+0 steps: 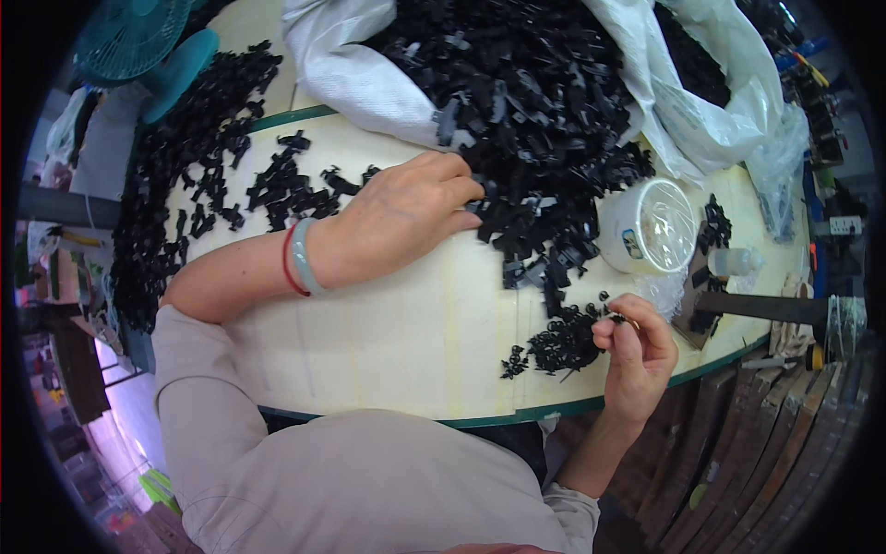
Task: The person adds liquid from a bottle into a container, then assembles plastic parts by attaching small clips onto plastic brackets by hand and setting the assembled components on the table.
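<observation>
My left hand reaches across the table to the near edge of a large heap of black plastic parts. Its fingers and thumb are closed together around a dark part, mostly hidden by the fingertips. On the right, my right hand is raised beside a low pile of small black ring-like pieces. Thumb and fingertips are pinched on a tiny black piece, whose exact shape is too small to tell. The large heap spills from a white woven sack.
A white tub with a clear lid stands right of the heap, near a small translucent bottle. More black parts lie scattered at the left, below a teal fan. A dark bar juts in from the right.
</observation>
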The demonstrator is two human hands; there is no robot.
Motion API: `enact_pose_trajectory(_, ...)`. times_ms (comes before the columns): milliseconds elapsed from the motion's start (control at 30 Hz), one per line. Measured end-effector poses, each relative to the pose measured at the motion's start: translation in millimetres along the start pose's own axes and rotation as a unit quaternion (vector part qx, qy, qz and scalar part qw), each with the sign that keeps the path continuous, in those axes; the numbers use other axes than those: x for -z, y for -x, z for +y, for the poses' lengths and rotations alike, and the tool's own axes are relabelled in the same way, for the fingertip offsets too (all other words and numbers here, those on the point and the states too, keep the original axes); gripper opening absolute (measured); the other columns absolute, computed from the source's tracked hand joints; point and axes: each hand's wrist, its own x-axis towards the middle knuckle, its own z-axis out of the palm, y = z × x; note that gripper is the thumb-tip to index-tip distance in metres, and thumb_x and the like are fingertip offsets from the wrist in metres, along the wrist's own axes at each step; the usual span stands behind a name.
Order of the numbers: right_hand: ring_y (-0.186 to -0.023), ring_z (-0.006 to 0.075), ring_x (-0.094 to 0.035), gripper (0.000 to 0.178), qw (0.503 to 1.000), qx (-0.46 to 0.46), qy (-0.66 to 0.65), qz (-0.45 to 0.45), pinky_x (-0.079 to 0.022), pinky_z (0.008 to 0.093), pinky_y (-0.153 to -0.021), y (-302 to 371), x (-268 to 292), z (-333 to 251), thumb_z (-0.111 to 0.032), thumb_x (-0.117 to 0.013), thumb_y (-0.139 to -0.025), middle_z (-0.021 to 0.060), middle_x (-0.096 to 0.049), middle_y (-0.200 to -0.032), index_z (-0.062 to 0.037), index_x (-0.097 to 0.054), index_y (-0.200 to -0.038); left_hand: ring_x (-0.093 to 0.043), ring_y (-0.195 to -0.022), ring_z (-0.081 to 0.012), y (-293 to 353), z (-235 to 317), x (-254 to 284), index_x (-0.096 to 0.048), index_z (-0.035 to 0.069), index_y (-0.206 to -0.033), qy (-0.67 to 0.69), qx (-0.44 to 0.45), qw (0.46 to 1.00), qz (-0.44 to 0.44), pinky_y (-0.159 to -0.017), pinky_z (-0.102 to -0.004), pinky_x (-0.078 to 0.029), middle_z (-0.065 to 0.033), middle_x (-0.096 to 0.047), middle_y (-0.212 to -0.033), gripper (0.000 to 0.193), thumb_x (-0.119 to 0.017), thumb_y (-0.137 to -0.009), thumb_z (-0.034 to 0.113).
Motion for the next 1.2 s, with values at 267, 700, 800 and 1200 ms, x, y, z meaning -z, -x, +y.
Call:
enact_pose_trajectory(267,-0.077,0.0192,-0.065,0.016,0.994,0.067,0.081,0.021,-0.056,0.0253,-0.066,-10,8,-5,0.006,-0.053,-0.086,0.0155,-0.059,-0.098,0.007,-0.06,-0.1,-0.059,-0.084,-0.0263,6,6,8,-0.062,-0.001,-0.092,0.032,-0.016,0.998,-0.043,-0.071,-0.0328,-0.048,-0.0111,-0.056,-0.096,0.02,-0.068,-0.076,0.009)
enact_pose_trajectory(700,-0.08,0.0148,-0.062,0.016,0.864,0.251,0.43,0.066,-0.05,0.0237,-0.068,-57,15,-47,0.006,-0.062,-0.08,0.0114,-0.063,-0.095,0.0027,-0.066,-0.096,-0.058,-0.063,-0.0178,-3,9,1,-0.058,-0.002,-0.097,0.105,0.092,0.99,-0.014,-0.059,-0.0292,-0.047,-0.0116,-0.059,-0.081,0.027,-0.07,-0.076,0.009)
enact_pose_trajectory(800,-0.077,0.0167,-0.06,0.016,0.825,0.284,0.485,0.055,-0.047,0.0244,-0.065,-67,16,-46,0.006,-0.066,-0.076,0.0108,-0.066,-0.087,0.0001,-0.067,-0.091,-0.061,-0.072,-0.0273,-7,11,2,-0.058,-0.001,-0.092,0.166,0.161,0.972,-0.041,-0.064,-0.0359,-0.047,-0.0132,-0.059,-0.076,0.024,-0.07,-0.074,0.011)
enact_pose_trajectory(1200,-0.076,0.02,-0.056,0.017,0.705,0.36,0.61,-0.028,-0.046,0.0285,-0.067,-85,17,-40,0.004,-0.068,-0.071,0.0044,-0.067,-0.086,-0.0033,-0.068,-0.086,-0.062,-0.066,-0.0083,-7,12,18,-0.057,-0.004,-0.098,0.21,0.2,0.953,-0.086,-0.055,-0.0206,-0.047,-0.0037,-0.055,-0.073,0.021,-0.065,-0.079,-0.001)
